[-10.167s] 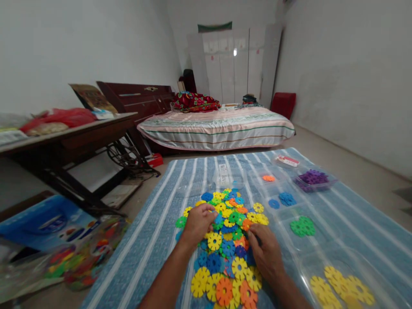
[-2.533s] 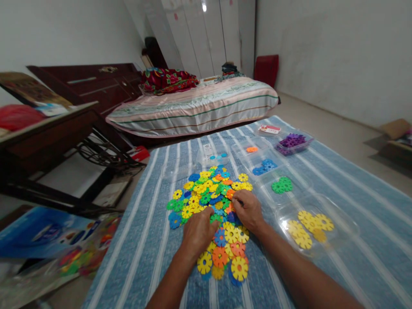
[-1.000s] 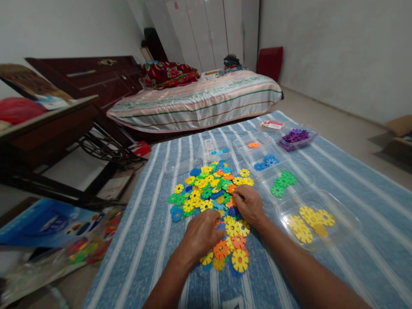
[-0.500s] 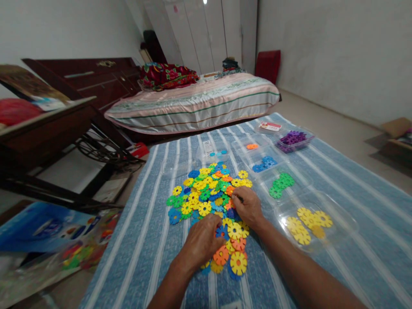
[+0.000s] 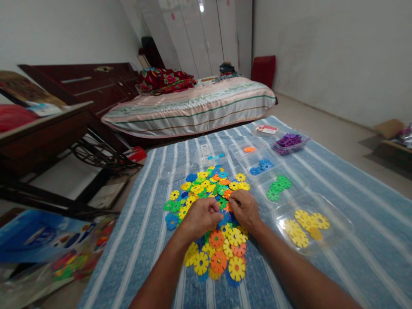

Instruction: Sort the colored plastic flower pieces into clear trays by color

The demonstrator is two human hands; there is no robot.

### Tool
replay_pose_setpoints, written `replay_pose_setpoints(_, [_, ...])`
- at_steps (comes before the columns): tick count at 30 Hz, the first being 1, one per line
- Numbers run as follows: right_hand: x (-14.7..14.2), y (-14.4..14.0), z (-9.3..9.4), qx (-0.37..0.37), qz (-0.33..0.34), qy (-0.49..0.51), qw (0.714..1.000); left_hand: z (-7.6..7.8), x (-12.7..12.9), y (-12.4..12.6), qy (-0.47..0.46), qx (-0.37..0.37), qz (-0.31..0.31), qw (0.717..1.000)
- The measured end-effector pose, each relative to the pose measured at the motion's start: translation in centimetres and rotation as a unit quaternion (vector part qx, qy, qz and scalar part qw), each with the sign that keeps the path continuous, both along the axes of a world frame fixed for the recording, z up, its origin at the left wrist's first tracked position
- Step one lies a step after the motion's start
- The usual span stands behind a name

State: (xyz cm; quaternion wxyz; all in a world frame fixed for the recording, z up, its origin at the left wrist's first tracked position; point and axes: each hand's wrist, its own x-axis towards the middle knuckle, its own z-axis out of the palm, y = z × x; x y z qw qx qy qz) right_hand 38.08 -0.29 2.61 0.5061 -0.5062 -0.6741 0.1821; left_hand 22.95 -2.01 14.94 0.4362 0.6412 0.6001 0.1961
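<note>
Snowflake discs (image 5: 210,201), flat plastic pieces with notched rims in yellow, orange, blue and green, lie heaped in a loose pile on the striped blue cloth (image 5: 337,171), directly in front of the person. Both hands rest on the middle of that pile. The left hand (image 5: 200,216) has its fingers curled inward with the tips drawn together, though whether a disc sits between them cannot be told from this angle. The right hand (image 5: 245,209) lies palm down just beside it, the thumb and forefinger pinched at the far edge over an orange piece; what exactly it grips is hidden.

To the right of the pile stands a row of clear trays: yellow discs (image 5: 305,225) in the nearest, green discs (image 5: 277,187) in the next, then blue discs (image 5: 261,166), a single orange disc (image 5: 249,149) and purple discs (image 5: 289,140) farthest off.

Judging by their look, the pieces are very light, thin and stiff, with smooth faces that would slide over each other easily. They overlap and their notches may catch on neighbours, so a lifted piece could drag others along. The likely best hold is a pinch across the rim, or a fingertip slid under an edge to tip a flat piece up first
</note>
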Motion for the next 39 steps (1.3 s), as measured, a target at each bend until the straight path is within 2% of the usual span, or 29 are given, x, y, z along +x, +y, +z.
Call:
replay_pose_setpoints(2, [0.0,0.0,-0.2,-0.002,-0.001,0.001,1.000,1.1,2.3,2.0,-0.098,0.020,0.047,0.994])
replay_pose_setpoints(4, [0.0,0.1,-0.3,-0.003,0.001,0.005,1.000,2.1,4.6,3.8,-0.203,0.036,0.072,0.976])
replay_pose_setpoints(7, [0.1,0.1,-0.3,0.000,0.008,0.007,1.000,3.0,6.3,5.4,-0.245,0.059,0.091,0.963])
replay_pose_setpoints(10, [0.2,0.0,-0.1,-0.001,0.010,0.009,1.000,2.6,5.4,5.0,-0.199,0.069,0.096,0.973])
replay_pose_setpoints(13, [0.2,0.0,0.0,-0.004,0.009,0.007,1.000,1.2,3.1,3.1,-0.127,0.056,0.086,0.987])
replay_pose_setpoints(17, [0.3,0.0,-0.1,0.000,0.001,0.002,1.000,-1.4,0.4,-0.1,-0.006,0.039,0.024,0.999])
replay_pose_setpoints(20, [0.3,0.0,-0.2,0.001,0.001,0.003,1.000,-2.5,-0.7,-2.1,0.079,0.047,-0.016,0.996])
replay_pose_setpoints(24, [0.4,0.0,-0.2,0.002,0.005,0.005,1.000,-2.4,-1.3,-3.7,0.189,0.068,-0.040,0.979])
replay_pose_setpoints(30, [0.4,-0.1,0.0,0.006,0.003,0.006,1.000,-2.2,-1.2,-4.3,0.304,0.083,-0.084,0.945])
replay_pose_setpoints(35, [0.4,-0.1,-0.1,-0.002,0.007,0.011,1.000,-2.4,-0.9,-4.7,0.345,0.069,-0.124,0.928])
replay_pose_setpoints(39, [0.4,-0.1,-0.1,-0.002,0.005,0.009,1.000,-2.2,0.1,-5.1,0.345,0.079,-0.144,0.924])
